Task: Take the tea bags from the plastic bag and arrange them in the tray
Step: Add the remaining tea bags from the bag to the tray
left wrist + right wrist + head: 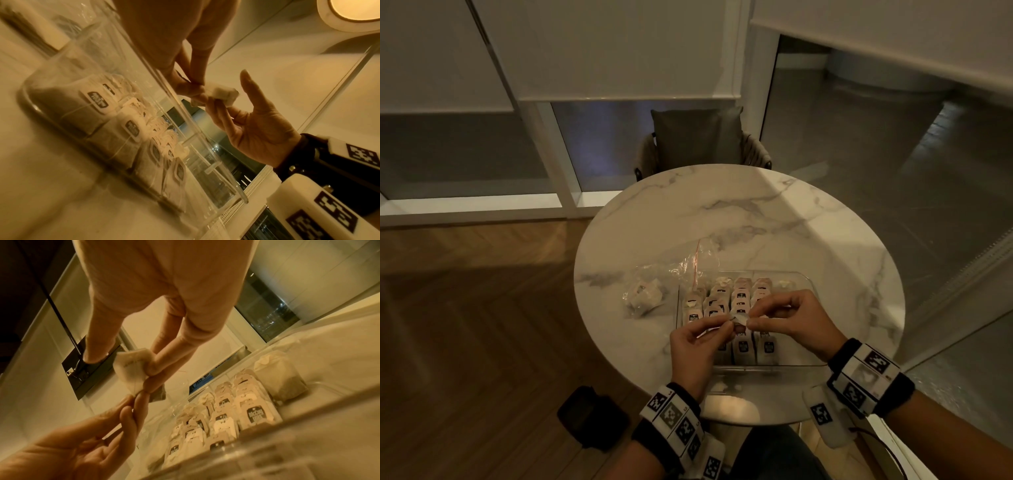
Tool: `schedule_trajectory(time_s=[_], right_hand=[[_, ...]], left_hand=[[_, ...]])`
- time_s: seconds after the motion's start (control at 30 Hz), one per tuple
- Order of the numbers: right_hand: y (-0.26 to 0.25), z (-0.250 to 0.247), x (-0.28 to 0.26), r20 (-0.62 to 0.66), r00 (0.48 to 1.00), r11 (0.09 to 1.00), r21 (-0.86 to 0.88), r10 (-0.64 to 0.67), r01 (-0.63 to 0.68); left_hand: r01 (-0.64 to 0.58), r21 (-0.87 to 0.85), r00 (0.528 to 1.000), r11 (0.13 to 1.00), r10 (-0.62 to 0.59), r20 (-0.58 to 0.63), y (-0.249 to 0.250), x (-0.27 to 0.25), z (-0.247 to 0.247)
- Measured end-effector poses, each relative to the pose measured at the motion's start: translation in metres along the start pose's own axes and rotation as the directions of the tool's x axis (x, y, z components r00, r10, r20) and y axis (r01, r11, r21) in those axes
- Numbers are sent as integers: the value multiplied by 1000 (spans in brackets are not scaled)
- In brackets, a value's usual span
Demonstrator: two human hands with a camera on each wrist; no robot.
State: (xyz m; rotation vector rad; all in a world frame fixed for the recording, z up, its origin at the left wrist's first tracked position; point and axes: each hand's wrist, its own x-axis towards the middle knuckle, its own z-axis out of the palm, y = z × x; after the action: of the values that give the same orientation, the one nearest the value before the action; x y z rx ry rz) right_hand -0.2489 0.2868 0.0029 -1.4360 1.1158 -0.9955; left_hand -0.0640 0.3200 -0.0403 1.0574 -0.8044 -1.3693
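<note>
Both hands work above the clear tray (806,284), which rests on the round marble surface (722,212). The left hand (697,353) and right hand (796,322) each pinch one end of a single tea bag (739,320) between thumb and fingertips, the remaining fingers loosely spread. Holding the bag taut between them probably serves to flatten it before it joins a row. Tagged tea bags (255,415) already stand in upright rows filling most of the tray. The crumpled plastic bag (654,291) lies just beside the tray's left wall, a few bags visible inside, so the task appears well advanced.
</note>
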Motion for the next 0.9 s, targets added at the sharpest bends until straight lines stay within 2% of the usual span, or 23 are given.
schedule_trajectory(time_s=[0.13,0.2,0.43,0.8,0.9], right_hand=[[6,5,-2,-110,991,995,58,82,-76],[10,7,-3,-120,986,991,80,116,-107],[18,11,-9,-67,974,963,175,217,-203],[11,11,-14,-63,973,969,123,222,-214],[11,12,-15,-17,973,969,104,228,-225]], left_hand=[[-14,11,998,1000,13,56,1,0,-1],[-6,27,998,1000,4,66,1,1,-2],[-3,70,987,998,-8,160,3,1,-5],[4,130,968,991,-37,249,3,4,-6],[1,141,969,990,-36,245,2,5,-7]])
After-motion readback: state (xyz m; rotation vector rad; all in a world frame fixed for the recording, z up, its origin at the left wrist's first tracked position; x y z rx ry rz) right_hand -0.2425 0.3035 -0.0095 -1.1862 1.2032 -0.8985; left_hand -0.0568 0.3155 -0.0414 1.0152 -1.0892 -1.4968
